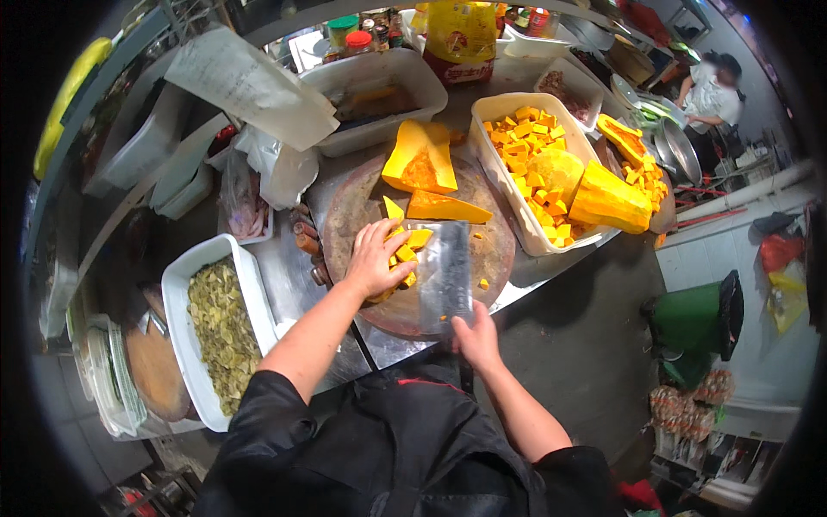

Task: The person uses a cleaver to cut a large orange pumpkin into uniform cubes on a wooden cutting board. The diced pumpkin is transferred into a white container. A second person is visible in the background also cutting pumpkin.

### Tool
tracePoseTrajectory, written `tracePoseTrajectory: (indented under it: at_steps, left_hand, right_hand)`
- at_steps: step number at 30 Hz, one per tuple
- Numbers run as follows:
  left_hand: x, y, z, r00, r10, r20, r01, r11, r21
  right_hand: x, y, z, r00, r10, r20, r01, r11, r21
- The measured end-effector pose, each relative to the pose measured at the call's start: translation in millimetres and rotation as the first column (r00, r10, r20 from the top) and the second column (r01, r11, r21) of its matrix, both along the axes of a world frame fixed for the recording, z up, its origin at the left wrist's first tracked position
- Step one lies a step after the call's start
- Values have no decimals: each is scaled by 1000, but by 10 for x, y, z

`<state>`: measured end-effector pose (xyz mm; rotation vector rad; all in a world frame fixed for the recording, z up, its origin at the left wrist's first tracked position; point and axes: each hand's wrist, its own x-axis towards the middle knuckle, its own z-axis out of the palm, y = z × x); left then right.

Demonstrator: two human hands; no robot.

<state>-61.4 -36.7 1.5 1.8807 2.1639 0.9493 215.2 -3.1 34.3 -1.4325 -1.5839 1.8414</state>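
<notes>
My left hand (373,258) rests over a small cluster of cut pumpkin pieces (406,253) on a round wooden chopping block (494,265), its fingers and thumb around them. My right hand (478,337) grips the handle end of a broad Chinese cleaver (446,278). The blade lies beside the cluster, just right of my left hand, with a bit of orange flesh stuck near its heel. Farther back on the block are a large pumpkin chunk (420,158) with its hollow showing and a long pumpkin wedge (447,207). Small scraps lie right of the blade.
At right, a white tub (501,194) holds pumpkin cubes, with a big peeled pumpkin piece (610,199) across its rim. A white bin (249,271) of sliced pickled greens stands left. Behind are another tub (436,97) and a yellow bag (460,39). A person (711,97) stands far right.
</notes>
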Motion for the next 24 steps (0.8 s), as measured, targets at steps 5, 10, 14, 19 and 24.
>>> tracePoseTrajectory:
  at_steps: [5, 10, 14, 19, 24]
  left_hand:
    - [137, 44, -83, 983, 172, 67, -176, 983, 57]
    - [184, -5, -51, 942, 292, 165, -309, 947, 86]
    - [242, 139, 202, 923, 356, 146, -369, 926, 75]
    - [376, 822, 751, 944, 331, -2, -328, 936, 127]
    - [372, 2043, 1471, 974, 176, 143, -194, 973, 127]
  right_hand:
    - [-633, -252, -173, 997, 75, 8, -75, 989, 130]
    - [-695, -278, -246, 982, 98, -162, -111, 991, -76]
    - [-649, -47, 51, 968, 117, -223, -146, 982, -121]
    - [-509, 533, 443, 951, 89, -295, -108, 993, -48]
    - [-278, 1738, 1017, 930, 33, -366, -67, 995, -81]
